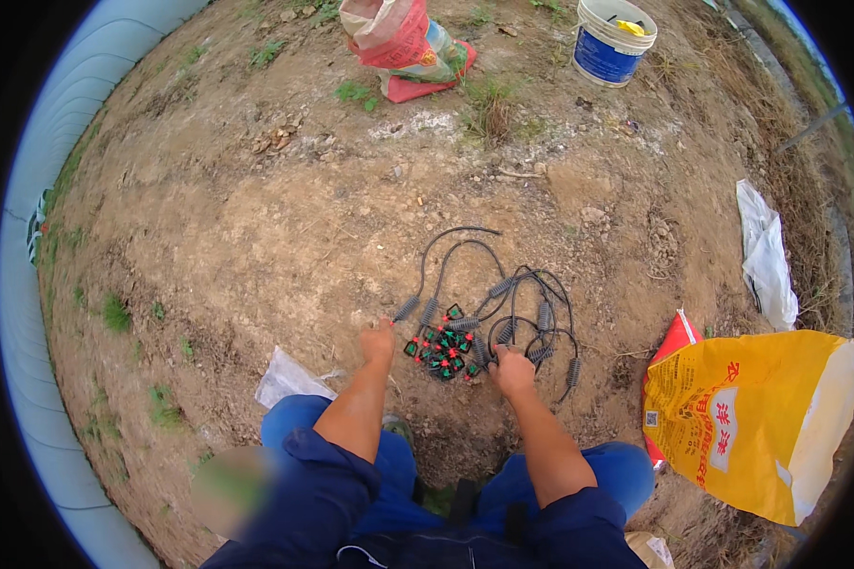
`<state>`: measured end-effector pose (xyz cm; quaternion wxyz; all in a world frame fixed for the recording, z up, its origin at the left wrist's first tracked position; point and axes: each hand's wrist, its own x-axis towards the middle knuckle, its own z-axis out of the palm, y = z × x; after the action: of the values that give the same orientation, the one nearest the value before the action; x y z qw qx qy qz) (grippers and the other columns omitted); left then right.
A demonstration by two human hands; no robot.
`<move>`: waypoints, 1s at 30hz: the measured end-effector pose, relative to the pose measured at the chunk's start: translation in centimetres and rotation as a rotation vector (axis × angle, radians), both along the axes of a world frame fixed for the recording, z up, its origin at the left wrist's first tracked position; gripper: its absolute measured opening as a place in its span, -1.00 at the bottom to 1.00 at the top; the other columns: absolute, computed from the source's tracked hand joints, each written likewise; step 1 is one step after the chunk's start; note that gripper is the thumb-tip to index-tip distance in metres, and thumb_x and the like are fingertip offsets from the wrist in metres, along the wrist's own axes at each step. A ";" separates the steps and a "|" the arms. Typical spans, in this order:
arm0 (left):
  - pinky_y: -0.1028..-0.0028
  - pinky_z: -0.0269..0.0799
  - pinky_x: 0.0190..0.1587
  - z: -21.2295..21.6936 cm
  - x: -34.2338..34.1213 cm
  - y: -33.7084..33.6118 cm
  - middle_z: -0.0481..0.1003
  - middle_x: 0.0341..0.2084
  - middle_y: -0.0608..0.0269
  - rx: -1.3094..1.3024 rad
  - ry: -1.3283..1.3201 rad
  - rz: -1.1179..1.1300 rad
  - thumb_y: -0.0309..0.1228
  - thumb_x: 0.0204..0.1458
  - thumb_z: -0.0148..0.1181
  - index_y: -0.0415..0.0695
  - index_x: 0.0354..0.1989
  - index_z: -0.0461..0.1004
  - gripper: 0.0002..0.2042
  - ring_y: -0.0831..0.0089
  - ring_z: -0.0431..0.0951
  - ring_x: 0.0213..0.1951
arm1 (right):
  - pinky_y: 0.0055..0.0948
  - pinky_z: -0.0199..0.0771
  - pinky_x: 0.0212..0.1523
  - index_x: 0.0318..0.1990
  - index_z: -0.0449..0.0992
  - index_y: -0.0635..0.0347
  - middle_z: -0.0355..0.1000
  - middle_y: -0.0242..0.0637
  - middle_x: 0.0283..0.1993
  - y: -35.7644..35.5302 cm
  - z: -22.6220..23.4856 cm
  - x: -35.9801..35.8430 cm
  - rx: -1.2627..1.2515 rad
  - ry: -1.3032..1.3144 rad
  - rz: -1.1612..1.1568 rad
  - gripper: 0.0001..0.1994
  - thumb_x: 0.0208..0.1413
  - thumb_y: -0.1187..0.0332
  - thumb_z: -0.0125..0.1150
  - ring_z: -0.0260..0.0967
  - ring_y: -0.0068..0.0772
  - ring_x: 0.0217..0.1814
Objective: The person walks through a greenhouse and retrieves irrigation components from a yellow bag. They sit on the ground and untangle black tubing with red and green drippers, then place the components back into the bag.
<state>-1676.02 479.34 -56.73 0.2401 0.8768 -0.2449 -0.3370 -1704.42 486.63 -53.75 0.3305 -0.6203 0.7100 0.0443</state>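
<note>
A tangle of thin black hoses (443, 248) with grey ribbed sleeves (545, 316) lies on the soil in front of me. Small micro-sprinkler heads (443, 353) in black, green and red are bunched between my hands. My left hand (378, 343) is closed at the left of the bunch, pinching the lower end of a hose, where a red tip shows beside a grey sleeve. My right hand (514, 371) is closed at the right of the bunch, its fingers on a black hose near the sleeves. Exactly what lies inside each grip is partly hidden.
A yellow and red sack (731, 417) lies at the right, with a white sack (767, 256) beyond it. Farther off stand a red and white sack (413, 47) and a white and blue bucket (614, 43). A pale plastic piece (289, 377) lies by my left knee; pale sheeting (28, 284) edges the left.
</note>
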 end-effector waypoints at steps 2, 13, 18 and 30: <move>0.08 0.53 -0.31 0.1 -0.9 1.0 0.55 -0.34 -0.20 -0.118 -0.491 -0.363 -0.15 0.08 0.27 -0.40 -0.13 0.46 -0.54 -0.10 0.59 -0.30 | -0.11 0.51 -0.15 -0.02 0.51 0.17 0.51 -0.01 -0.18 -0.6 0.9 -1.0 -0.192 -0.144 -0.101 -0.60 -0.05 0.25 0.30 0.50 0.06 -0.11; 0.10 0.50 -0.05 2.8 -9.3 3.2 0.51 -0.13 -0.15 0.218 -0.128 -1.023 -0.11 -0.06 0.43 -0.31 -0.05 0.42 -0.44 -0.05 0.55 -0.05 | -0.56 0.44 -0.40 -0.10 0.48 0.13 0.58 -0.25 -0.19 -2.8 17.2 -7.1 0.251 -1.131 -0.932 -0.81 0.14 0.38 0.13 0.42 -0.62 -0.38; 0.10 0.53 -0.07 3.1 -10.5 1.5 0.54 -0.12 -0.12 0.331 -0.145 -0.945 -0.08 -0.03 0.41 -0.32 -0.02 0.42 -0.42 0.00 0.57 -0.05 | -0.45 0.50 -0.23 0.00 0.44 0.16 0.54 -0.19 -0.03 -1.5 18.5 -8.0 0.190 -1.468 -0.943 -0.72 0.12 0.39 0.07 0.47 -0.48 -0.22; 0.08 0.48 0.03 2.7 -10.8 1.0 0.53 -0.07 -0.24 0.291 -0.079 -0.781 -0.25 0.04 0.27 -0.39 -0.04 0.45 -0.55 -0.07 0.54 0.02 | -0.33 0.53 -0.14 -0.02 0.44 0.19 0.54 -0.16 -0.06 -1.7 19.1 -8.2 0.137 -1.668 -0.928 -0.72 0.11 0.40 0.06 0.52 -0.34 -0.10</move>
<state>-1686.85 480.33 -54.00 -0.0419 0.7550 -0.5180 -0.4000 -1712.61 484.88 -34.63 0.7501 -0.0883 0.4169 -0.5057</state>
